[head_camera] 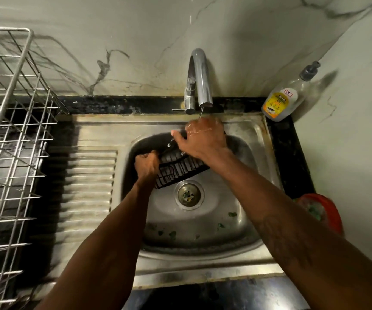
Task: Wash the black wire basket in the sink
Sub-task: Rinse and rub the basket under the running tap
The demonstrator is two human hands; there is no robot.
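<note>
Steel sink [203,260], tap [199,79] trickling: left hand [147,164] & right hand [203,139] grip basket [180,168]; I'd turn it slowly under stream.

black wire basket [181,167] | wet, tilted | over sink [203,260] basin, under faucet

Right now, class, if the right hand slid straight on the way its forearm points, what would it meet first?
Probably the back wall of the sink, left of the tap; depth is unclear. The right hand grips the black wire basket.
</note>
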